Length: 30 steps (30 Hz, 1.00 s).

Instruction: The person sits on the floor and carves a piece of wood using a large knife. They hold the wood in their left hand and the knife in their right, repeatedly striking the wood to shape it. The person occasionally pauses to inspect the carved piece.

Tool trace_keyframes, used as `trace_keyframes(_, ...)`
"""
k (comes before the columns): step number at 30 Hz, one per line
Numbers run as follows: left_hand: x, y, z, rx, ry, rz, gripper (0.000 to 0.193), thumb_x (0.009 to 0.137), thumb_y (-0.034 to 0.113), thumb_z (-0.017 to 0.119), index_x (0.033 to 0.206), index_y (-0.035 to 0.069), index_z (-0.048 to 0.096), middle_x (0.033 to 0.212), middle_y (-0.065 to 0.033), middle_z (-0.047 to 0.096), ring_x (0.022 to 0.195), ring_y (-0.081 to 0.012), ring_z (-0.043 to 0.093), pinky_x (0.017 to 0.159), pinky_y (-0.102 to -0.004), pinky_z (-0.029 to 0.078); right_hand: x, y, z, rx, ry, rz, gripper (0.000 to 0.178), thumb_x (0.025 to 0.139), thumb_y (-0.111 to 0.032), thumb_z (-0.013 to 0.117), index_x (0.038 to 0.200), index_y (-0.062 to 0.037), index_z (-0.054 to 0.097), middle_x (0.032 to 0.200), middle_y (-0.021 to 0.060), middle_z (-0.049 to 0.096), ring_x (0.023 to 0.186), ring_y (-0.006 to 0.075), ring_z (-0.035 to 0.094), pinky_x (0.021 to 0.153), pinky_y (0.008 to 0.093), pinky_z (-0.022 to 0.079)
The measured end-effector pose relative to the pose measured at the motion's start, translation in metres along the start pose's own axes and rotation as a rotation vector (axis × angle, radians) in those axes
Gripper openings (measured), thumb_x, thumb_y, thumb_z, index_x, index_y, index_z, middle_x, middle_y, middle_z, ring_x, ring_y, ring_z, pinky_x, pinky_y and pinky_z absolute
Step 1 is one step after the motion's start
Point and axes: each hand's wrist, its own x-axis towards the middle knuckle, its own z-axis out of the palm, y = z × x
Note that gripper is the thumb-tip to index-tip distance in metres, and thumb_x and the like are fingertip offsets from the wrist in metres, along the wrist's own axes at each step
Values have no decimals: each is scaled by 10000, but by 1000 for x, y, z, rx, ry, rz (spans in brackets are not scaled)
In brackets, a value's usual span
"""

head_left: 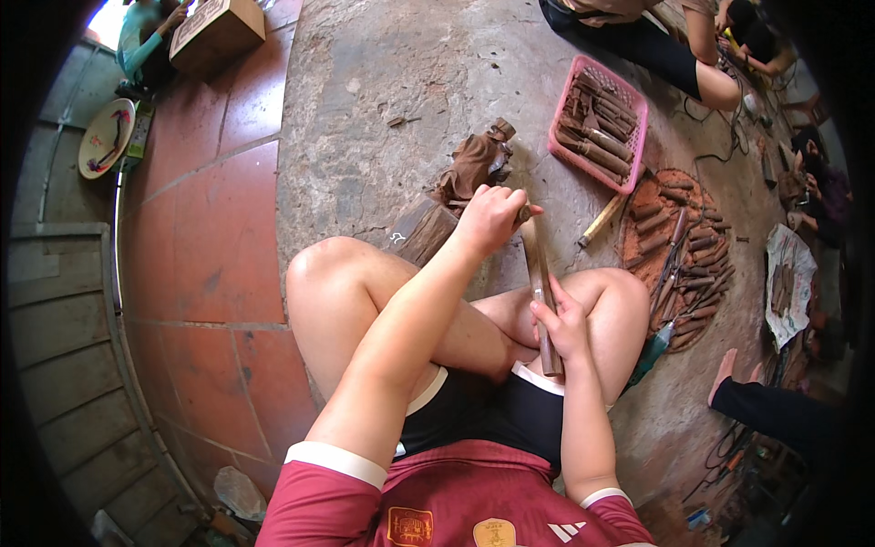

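Note:
My left hand [492, 221] is closed round a short tool handle [524, 213], whose rounded end shows beside the thumb. The rest of that tool is hidden by the fist. My right hand [562, 321] grips a long wooden bar [536, 255] near its lower end. The bar slants up from my lap, and its far end comes close to my left fist; I cannot tell whether they touch. Just beyond the left hand lies a brown carved wooden figure [474, 166], beside a dark rough wood block [422, 232] in front of my knees.
A pink basket [553, 137] of wooden-handled tools stands ahead to the right. Nearer, many more tools [702, 264] lie on a round reddish mat [638, 196]. A yellowish stick [602, 221] lies between. Several people sit along the right; another is at far left by a box [219, 41].

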Motion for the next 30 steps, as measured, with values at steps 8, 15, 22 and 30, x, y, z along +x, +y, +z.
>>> trace_keyframes(8, 12, 4, -25, -12, 108, 78, 313, 813, 278, 742, 692, 103, 512, 637, -52, 518, 636, -254, 548, 632, -380, 384, 1, -3, 0, -7, 5, 11, 723, 870, -70, 678, 1495, -14, 318, 693, -10, 554, 523, 81, 506, 459, 229, 427)
trace_keyframes(15, 1, 18, -5, -173, 13, 11, 370, 812, 317, 750, 691, 84, 489, 652, -76, 539, 672, -277, 582, 632, -391, 411, -2, -5, 2, 16, 0, 17, 713, 873, -61, 669, 1494, -15, 321, 675, -15, 545, 500, 81, 498, 444, 227, 422)
trace_keyframes(22, 14, 6, -11, -274, 327, -354, 340, 822, 213, 765, 732, 27, 494, 647, -165, 534, 591, -359, 540, 551, -426, 429, -2, -6, 3, 5, 22, 34, 726, 871, -51, 674, 1498, -16, 309, 689, -11, 553, 509, 82, 500, 449, 233, 429)
trace_keyframes(30, 13, -4, -3, -315, 201, -225, 332, 801, 186, 785, 713, 19, 512, 637, -184, 555, 567, -360, 557, 536, -413, 459, -2, -4, 3, -1, 19, 33, 745, 869, -56, 684, 1500, -7, 292, 694, -4, 562, 507, 88, 512, 446, 240, 442)
